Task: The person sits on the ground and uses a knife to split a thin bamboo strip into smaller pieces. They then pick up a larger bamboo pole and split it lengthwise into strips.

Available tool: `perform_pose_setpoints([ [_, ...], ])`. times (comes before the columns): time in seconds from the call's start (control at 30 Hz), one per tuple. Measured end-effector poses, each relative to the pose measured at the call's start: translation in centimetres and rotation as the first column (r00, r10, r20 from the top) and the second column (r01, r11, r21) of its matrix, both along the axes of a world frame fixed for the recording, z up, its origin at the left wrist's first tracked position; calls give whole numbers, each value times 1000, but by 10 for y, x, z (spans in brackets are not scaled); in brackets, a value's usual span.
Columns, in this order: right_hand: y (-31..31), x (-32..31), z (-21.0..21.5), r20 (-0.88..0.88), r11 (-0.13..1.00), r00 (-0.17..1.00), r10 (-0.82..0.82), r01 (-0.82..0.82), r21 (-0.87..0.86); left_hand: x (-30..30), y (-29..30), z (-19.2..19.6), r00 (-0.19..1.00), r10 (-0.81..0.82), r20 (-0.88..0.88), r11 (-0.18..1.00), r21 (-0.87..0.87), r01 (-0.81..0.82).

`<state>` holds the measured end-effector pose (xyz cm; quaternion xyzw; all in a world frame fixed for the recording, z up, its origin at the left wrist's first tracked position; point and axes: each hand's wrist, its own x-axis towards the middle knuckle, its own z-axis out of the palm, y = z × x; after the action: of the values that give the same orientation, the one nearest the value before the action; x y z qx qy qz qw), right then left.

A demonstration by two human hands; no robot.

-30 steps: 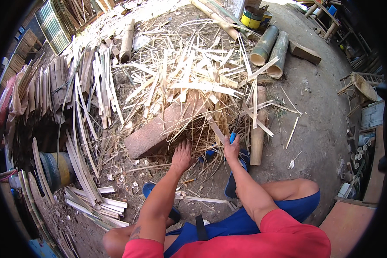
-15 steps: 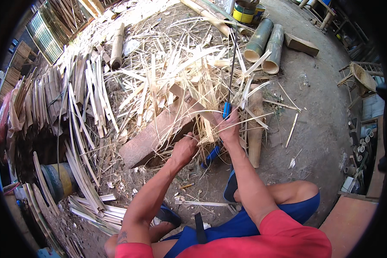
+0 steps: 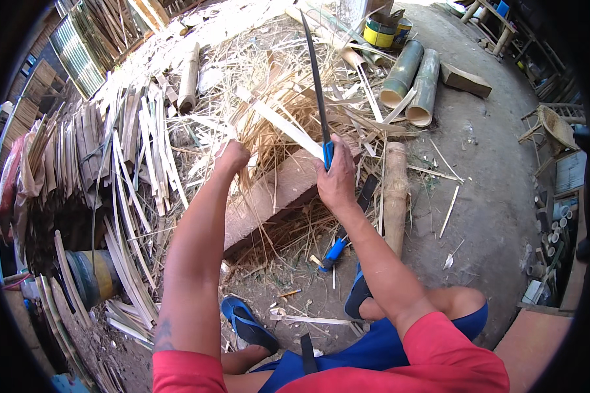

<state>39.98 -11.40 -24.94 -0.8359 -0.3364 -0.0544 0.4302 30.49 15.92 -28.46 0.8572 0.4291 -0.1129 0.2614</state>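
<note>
My right hand is closed round the blue handle of a long knife, its dark blade pointing up and away. A pale bamboo slat runs from the same hand toward the far left, beside the blade. My left hand is a fist at the left edge of a tangle of thin bamboo shavings; shavings come out from under it, though its fingertips are hidden. Below both hands lies a thick wooden block, slanted on the ground. A second blue-handled blade lies near my right foot.
Bamboo slats are stacked at the left, near a dark drum. Two thick bamboo tubes and a wood block lie far right. A bamboo pole rests right of my forearm. Beyond it stands a wicker chair.
My left hand has moved up and left, off the near side of the block, to the shavings. The right hand has shifted up and left with knife and slat; the slat shows its paler face.
</note>
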Motion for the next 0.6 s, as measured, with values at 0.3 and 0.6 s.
perform_pose_setpoints([
  [0.3,65,36,-60,-38,898,983,181,-181,-401,56,13,-38,589,716,375,621,-728,-291],
  [0.6,49,150,-28,-102,855,993,-55,-6,-519,54,65,-22,942,177,286,983,-3,-183],
])
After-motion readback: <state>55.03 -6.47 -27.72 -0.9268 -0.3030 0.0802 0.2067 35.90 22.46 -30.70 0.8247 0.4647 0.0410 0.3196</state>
